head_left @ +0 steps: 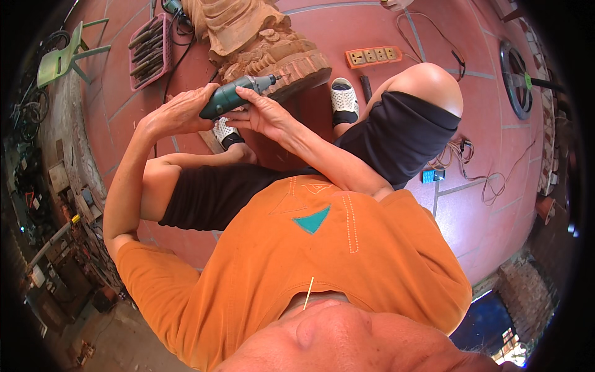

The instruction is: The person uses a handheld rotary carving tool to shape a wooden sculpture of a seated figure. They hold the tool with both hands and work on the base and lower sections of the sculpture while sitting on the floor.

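A dark green rotary tool (pixel 224 99) with a grey nose lies across both hands. My left hand (pixel 180 113) is closed around its rear end. My right hand (pixel 266 116) grips nearer the nose, its thumb on the body and its other fingers underneath. From the nose a thin bit points right, beside the base of a brown carved wooden figure (pixel 263 59); whether it touches the wood I cannot tell. The figure, with folds and layered relief, lies on its side beyond my hands, its flat base turned toward the right.
Left of the figure, a pink basket (pixel 166 46) holds several carving tools, with another green power tool (pixel 176 7) and a black cord nearby. An orange power strip (pixel 374 57) lies at right, near a dark rod (pixel 365 88). A green chair (pixel 59 62) stands far left; loose cable (pixel 489 180) lies right.
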Available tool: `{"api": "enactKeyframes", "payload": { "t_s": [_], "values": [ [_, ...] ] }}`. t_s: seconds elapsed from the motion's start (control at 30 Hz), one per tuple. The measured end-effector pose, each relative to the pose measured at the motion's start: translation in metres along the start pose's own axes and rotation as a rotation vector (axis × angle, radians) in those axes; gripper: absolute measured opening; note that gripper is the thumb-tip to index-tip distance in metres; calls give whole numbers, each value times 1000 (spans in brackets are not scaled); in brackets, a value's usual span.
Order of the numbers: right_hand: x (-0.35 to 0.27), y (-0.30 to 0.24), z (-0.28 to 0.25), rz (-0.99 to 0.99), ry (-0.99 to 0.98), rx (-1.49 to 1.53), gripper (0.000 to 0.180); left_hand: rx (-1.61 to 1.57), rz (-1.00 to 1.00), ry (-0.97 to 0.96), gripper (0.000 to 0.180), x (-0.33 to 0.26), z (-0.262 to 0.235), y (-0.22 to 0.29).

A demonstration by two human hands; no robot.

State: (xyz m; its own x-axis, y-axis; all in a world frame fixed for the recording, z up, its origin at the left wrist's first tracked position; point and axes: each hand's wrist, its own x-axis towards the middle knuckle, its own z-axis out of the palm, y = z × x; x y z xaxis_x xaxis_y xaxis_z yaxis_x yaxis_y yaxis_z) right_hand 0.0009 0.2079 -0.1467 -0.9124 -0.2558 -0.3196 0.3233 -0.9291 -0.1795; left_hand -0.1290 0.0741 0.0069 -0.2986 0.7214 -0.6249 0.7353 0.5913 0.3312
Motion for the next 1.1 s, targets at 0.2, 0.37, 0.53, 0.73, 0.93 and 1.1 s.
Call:
{"api": "enactKeyframes", "payload": {
  "t_s": [0.2,0.37,0.53,0.73,0.93,1.1],
  "values": [
    [4,-1,-1,-13,-13,-18,45,-4,-9,15,73,2,5,-8],
    [11,-4,-4,-5,-33,-30,48,-13,-8,28,71,2,6,-11],
    [13,-5,-5,-12,-58,-36,50,1,-1,40,70,3,7,-13],
    [13,-4,-7,-14,-59,-43,49,-6,-11,30,71,3,9,-13],
    [4,-2,-3,-11,-23,-26,45,-15,18,22,72,1,7,-8],
    [-3,0,-3,-1,-31,-10,44,1,3,-2,72,1,4,-3]
  ]
}}
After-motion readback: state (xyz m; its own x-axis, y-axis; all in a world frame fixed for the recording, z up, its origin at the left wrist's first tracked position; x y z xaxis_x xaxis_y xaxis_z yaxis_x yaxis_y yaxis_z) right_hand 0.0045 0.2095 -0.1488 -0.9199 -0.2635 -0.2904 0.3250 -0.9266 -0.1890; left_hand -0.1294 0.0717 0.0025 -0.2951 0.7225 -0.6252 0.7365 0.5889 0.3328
